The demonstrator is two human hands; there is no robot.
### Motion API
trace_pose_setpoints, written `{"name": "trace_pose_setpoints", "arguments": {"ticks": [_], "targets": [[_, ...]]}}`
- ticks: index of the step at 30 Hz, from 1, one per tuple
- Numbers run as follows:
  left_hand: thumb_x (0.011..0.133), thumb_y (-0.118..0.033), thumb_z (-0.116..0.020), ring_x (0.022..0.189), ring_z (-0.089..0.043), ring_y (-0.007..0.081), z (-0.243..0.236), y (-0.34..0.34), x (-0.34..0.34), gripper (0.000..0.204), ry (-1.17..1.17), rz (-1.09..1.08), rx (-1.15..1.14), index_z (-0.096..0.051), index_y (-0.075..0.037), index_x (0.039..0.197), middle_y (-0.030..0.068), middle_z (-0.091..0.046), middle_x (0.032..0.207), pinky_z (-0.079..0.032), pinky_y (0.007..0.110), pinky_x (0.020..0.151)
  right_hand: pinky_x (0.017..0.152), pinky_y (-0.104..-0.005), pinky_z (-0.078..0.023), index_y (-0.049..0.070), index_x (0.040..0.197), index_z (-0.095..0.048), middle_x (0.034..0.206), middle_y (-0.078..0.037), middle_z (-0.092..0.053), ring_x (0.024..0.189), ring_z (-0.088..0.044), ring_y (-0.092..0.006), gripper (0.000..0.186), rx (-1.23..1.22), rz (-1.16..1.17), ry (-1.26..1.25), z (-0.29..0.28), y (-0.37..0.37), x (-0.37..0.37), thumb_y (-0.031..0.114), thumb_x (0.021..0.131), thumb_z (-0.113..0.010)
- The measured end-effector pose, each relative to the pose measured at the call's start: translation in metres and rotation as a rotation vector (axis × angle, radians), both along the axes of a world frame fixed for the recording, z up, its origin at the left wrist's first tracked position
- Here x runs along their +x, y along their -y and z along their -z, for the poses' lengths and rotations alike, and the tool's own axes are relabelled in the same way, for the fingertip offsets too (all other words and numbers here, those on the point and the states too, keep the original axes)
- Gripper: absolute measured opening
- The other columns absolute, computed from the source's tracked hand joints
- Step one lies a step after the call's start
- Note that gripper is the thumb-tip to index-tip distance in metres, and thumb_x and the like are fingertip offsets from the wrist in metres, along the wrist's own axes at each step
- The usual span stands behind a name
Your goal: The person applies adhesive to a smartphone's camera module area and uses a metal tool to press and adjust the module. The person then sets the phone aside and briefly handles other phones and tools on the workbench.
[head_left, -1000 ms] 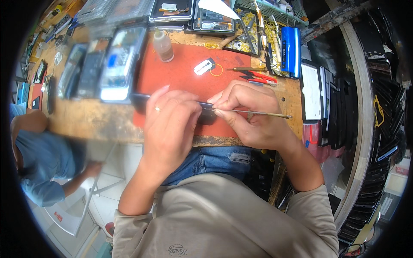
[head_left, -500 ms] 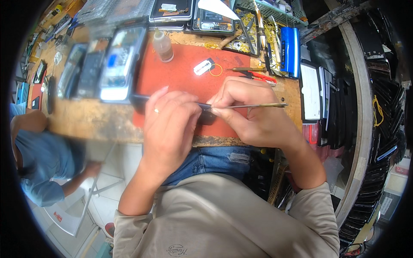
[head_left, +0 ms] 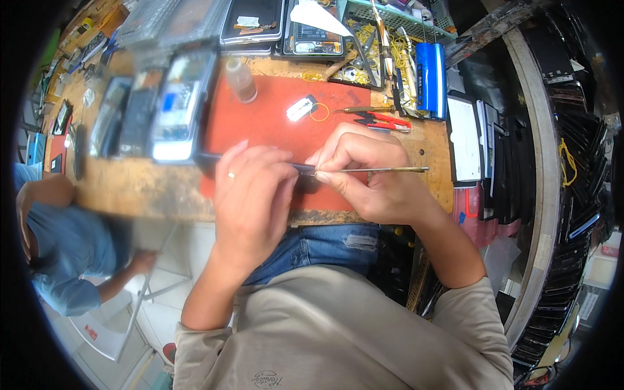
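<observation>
While the left hand (head_left: 250,195) stays curled over a dark flat device (head_left: 211,159) on the red mat (head_left: 273,120), fingers closed around its edge, the right hand (head_left: 367,172) pinches a thin metal tool (head_left: 380,170). Since a moment ago, the tool has levelled out, its tip between both hands.

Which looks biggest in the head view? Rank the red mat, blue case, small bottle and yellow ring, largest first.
1. red mat
2. blue case
3. small bottle
4. yellow ring
All lie at similar depth, so the order looks safe.
</observation>
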State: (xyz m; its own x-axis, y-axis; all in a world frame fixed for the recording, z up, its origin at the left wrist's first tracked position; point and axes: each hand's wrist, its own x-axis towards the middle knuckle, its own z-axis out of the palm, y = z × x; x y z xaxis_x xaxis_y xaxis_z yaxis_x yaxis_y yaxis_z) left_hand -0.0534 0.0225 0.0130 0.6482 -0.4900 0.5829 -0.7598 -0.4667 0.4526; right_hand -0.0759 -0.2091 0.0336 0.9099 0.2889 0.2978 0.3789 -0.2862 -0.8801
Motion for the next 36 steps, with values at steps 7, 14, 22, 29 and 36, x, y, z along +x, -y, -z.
{"name": "trace_pose_setpoints", "arguments": {"ticks": [7,14,22,29,36], "targets": [[0.088,0.003,-0.078,0.11,-0.073,0.033,-0.004,0.001,-0.005,0.017,-0.065,-0.026,0.017,-0.07,-0.006,0.101,0.0127,-0.077,0.111,-0.046,0.055,0.114,0.078,-0.0344,-0.061,-0.002,0.087,-0.063,0.097,-0.016,-0.074,0.091,-0.076,-0.024,0.017,0.091,0.025,0.07,0.012,-0.003,-0.003,-0.01,0.093,-0.076],[0.089,-0.002,-0.079,0.1,-0.07,0.0323,-0.011,0.007,-0.003,0.014,-0.055,-0.024,0.051,-0.07,-0.006,0.098,0.0109,-0.074,0.101,-0.047,0.052,0.108,0.078,-0.0369,-0.058,-0.003,0.093,-0.067,0.099,-0.014,-0.072,0.093,-0.075,-0.0264,0.01,0.099,-0.006,0.027,0.012,-0.002,-0.004,-0.006,0.094,-0.076],[0.088,-0.004,-0.08,0.101,-0.069,0.0317,-0.012,0.008,-0.001,0.016,-0.029,-0.006,0.086,-0.072,-0.007,0.101,0.0095,-0.072,0.103,-0.046,0.052,0.108,0.072,-0.0428,-0.054,-0.002,0.091,-0.06,0.093,-0.014,-0.064,0.083,-0.068,-0.0339,0.014,0.144,0.042,0.1,0.016,-0.009,-0.005,-0.007,0.089,-0.074],[0.09,-0.003,-0.077,0.102,-0.068,0.0332,-0.014,0.009,0.0,0.014,-0.063,0.005,0.117,-0.071,-0.007,0.103,0.0109,-0.072,0.103,-0.045,0.052,0.108,0.074,-0.0408,-0.056,-0.002,0.098,-0.066,0.098,-0.014,-0.068,0.09,-0.072,-0.0323,0.011,0.113,0.036,0.046,0.016,-0.004,-0.007,-0.003,0.095,-0.077],[0.092,-0.002,-0.075,0.102,-0.07,0.0323,-0.014,0.009,-0.003,0.01,-0.091,-0.019,0.107,-0.069,-0.005,0.099,0.0117,-0.073,0.102,-0.044,0.053,0.11,0.079,-0.0406,-0.058,-0.002,0.1,-0.068,0.099,-0.014,-0.071,0.093,-0.073,-0.0313,0.012,0.157,0.067,0.002,0.021,-0.007,-0.011,-0.002,0.094,-0.079]]}}
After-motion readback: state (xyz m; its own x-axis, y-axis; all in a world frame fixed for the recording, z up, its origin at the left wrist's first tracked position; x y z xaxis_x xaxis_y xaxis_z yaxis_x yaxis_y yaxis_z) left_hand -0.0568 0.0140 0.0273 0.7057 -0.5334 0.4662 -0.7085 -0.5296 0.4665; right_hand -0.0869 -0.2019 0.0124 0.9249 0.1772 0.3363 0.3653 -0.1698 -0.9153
